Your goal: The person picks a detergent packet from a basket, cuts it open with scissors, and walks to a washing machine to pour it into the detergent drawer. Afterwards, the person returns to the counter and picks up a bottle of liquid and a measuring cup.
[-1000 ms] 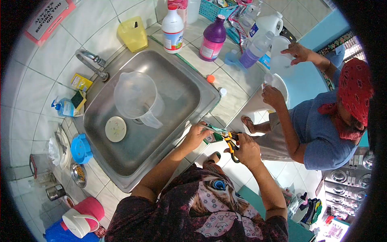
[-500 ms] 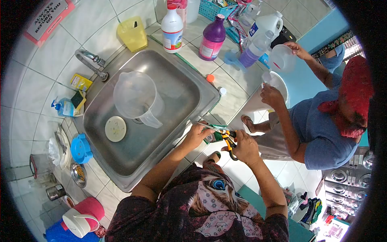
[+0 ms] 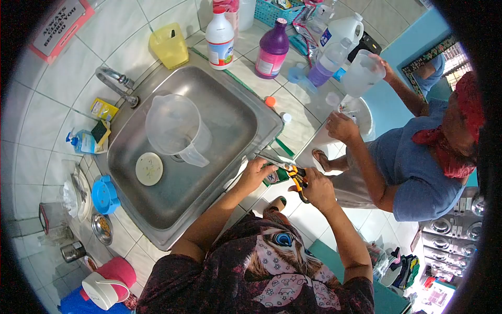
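My left hand point(image 3: 255, 175) pinches a green packet point(image 3: 273, 178) at the sink's front edge; the fingers hide part of it. In my right hand point(image 3: 320, 189) are scissors point(image 3: 298, 183) with yellow and black handles, their blades pointing left across the top of the packet. A thin green strip point(image 3: 285, 147) lies apart from the packet, on the counter edge just beyond the blades. Behind my hands, the steel sink point(image 3: 230, 180) holds a clear plastic pitcher point(image 3: 175, 123) and a round cream disc point(image 3: 149, 169).
A co-worker point(image 3: 413, 162) on the right holds a translucent container point(image 3: 363, 75) above a white bucket point(image 3: 366, 112). A white bottle point(image 3: 219, 42) and a purple bottle point(image 3: 272, 49) stand behind the sink, near an orange cap point(image 3: 270, 101). A blue dish point(image 3: 105, 194) sits left.
The scissor handles have come closer together, and a green strip now lies separate from the packet. The co-worker's container has tilted and shifted slightly left.
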The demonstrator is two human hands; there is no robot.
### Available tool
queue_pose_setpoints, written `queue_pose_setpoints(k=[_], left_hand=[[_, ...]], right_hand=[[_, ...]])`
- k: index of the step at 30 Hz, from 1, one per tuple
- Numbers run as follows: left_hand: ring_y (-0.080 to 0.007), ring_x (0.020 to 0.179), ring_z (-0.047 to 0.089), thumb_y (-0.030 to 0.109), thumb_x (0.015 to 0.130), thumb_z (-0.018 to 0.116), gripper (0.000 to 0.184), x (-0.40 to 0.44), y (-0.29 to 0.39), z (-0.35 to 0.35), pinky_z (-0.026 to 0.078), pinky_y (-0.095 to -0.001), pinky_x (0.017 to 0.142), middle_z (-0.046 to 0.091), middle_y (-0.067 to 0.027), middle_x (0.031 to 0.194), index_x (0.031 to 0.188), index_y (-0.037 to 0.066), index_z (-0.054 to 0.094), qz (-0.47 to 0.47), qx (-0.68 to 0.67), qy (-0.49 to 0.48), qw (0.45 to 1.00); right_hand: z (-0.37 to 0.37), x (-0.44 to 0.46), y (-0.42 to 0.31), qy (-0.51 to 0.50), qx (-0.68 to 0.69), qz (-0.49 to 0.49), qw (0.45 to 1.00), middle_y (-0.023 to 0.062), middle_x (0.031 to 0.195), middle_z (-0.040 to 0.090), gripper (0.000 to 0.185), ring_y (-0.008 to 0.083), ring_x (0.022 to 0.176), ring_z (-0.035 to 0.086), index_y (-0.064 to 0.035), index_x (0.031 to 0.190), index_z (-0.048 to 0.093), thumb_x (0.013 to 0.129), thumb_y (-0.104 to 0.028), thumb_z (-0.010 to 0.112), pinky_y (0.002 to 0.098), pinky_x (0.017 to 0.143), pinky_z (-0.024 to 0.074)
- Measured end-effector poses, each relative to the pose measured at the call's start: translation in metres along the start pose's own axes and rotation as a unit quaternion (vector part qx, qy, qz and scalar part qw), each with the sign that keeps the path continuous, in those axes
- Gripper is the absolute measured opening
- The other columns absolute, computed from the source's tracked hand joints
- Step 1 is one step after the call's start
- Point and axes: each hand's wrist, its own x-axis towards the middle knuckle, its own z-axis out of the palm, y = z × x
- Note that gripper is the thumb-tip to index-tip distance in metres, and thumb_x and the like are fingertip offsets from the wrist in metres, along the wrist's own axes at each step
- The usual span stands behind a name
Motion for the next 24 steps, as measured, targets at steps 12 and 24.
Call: queue_pose_setpoints(k=[12,24], left_hand=[[-0.0153,0.083,0.053,0.002,0.077,0.052,0.009,-0.046,0.048,-0.039,0.041,-0.0248,0.075,0.057,-0.0082,0.087,0.086,0.001,0.053,0.012,-0.059,0.033,0.998],[-0.0181,0.085,0.052,-0.004,0.076,0.051,0.008,-0.079,0.081,-0.071,0.039,-0.0291,0.079,0.054,-0.0092,0.084,0.082,0.001,0.049,0.021,-0.069,0.102,0.992]], right_hand=[[0.035,-0.001,0.003,-0.036,0.154,0.016,0.987,0.0186,0.093,0.049,0.051,0.0335,0.089,0.05,0.0036,0.099,0.045,0.061,-0.021,0.069,0.0376,0.076,0.0416],[0.076,0.013,-0.033,0.058,0.05,-0.088,0.993,0.0122,0.09,0.051,0.021,0.0272,0.084,0.054,-0.0022,0.089,0.051,0.071,-0.012,0.053,0.0323,0.065,0.0474]])
